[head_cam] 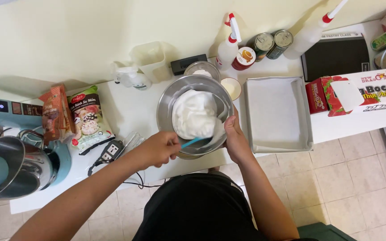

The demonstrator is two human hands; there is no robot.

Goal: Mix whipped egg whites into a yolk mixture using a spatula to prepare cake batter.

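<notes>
A: From the head view, what is in hand?

B: The left hand [159, 149] is closed around the handle of a blue spatula [194, 142], whose blade sits in white batter [196, 114] inside a steel bowl [168, 99]. The right hand [234, 137] grips the bowl's near rim, fingers curled over the edge.

A: And where does the bowl sit?

B: At the front edge of the white counter [132, 111], just left of a paper-lined tray [279, 114].

A: How far along does it look?

B: I judge the mixing well advanced: the batter reads as one smooth white mass with no streaks (fine detail is too small to be sure). The tray holds only its lining, so nothing is poured yet.

A: Anything else about?

B: A teal mixer [5, 147] with its own bowl stands far left, two flour bags [79, 118] beside it, and spray bottles [228, 42] and cans [271, 43] along the wall
</notes>
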